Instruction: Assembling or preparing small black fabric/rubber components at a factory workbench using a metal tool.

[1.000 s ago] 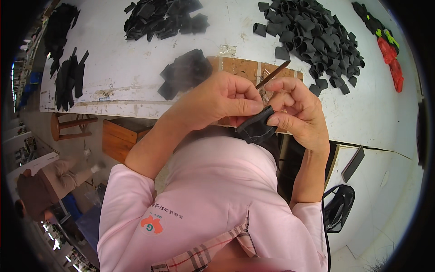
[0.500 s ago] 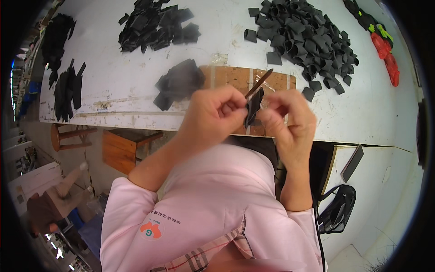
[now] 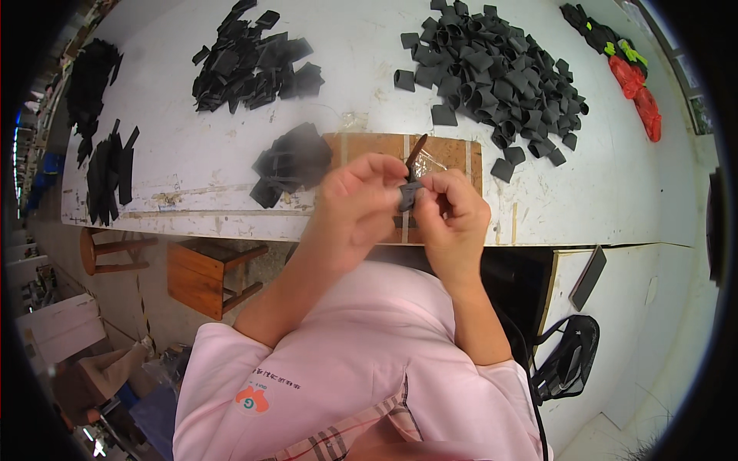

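Note:
Over a brown cardboard mat (image 3: 459, 150), a small black sheet piece (image 3: 407, 198), apparently bent over, is pinched between the thumb and fingers of my right hand (image 3: 459, 213). My left hand (image 3: 354, 200) comes up to the piece from the other side. Its fingers are partly stretched and blurred, so I cannot tell whether they grip it. A slim brown pointed stick (image 3: 417, 154) rises at a tilt just beyond the fingertips; its lower end is dark, and what supports it is hidden. Flat black pieces (image 3: 292, 161) lie stacked just left of the mat.
Black looped pieces (image 3: 492, 77) are heaped at the far right. Flat black pieces (image 3: 246, 65) form a far-left pile, with black strips (image 3: 111, 180) near the left edge. A red plastic bag (image 3: 638, 96) lies far right. A wooden stool (image 3: 204, 276) stands below the table's front edge.
My left hand's curled fingers have straightened somewhat. My right hand has closed in on the black piece, which now sits differently between the hands. The whole view has shifted slightly.

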Demonstrator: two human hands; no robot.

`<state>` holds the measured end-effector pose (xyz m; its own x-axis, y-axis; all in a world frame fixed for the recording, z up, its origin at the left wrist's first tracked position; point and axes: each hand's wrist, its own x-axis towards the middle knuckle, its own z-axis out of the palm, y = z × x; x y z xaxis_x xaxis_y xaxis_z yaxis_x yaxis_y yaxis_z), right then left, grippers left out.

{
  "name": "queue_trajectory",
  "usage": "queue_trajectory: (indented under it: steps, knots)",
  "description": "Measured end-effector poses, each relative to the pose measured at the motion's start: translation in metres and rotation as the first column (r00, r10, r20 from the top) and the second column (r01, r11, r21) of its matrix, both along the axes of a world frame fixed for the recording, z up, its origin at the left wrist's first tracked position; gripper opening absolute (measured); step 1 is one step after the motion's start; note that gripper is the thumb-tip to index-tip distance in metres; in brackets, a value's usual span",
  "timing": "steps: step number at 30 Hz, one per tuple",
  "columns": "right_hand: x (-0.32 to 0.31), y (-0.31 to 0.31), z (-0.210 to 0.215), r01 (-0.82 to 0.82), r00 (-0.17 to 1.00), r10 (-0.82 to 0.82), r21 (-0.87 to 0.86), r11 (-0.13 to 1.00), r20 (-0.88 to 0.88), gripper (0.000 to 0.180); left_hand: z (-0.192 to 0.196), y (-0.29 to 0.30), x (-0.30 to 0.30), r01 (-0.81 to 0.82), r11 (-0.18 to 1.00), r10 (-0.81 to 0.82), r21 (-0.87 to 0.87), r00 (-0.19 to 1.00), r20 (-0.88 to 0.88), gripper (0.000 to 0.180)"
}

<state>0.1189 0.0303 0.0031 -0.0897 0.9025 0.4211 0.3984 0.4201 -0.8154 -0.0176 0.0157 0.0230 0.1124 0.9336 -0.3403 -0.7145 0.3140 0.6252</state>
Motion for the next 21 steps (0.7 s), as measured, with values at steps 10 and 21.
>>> queue_trajectory:
  steps: [10, 21]
  knots:
    - [0.009, 0.012, 0.013, -0.827, 0.357, -0.139, -0.382, 0.413, -0.924, 0.018, 0.0, -0.003, 0.02, -0.153, 0.931, 0.339, 0.333, 0.702, -0.627, 0.012]
    - [0.008, 0.052, 0.012, -0.76, 0.573, 0.285, -0.368, 0.535, -0.768, 0.027, -0.01, 0.021, -0.016, 0.21, 0.973, -0.232, 0.099, 0.908, 0.35, 0.015]
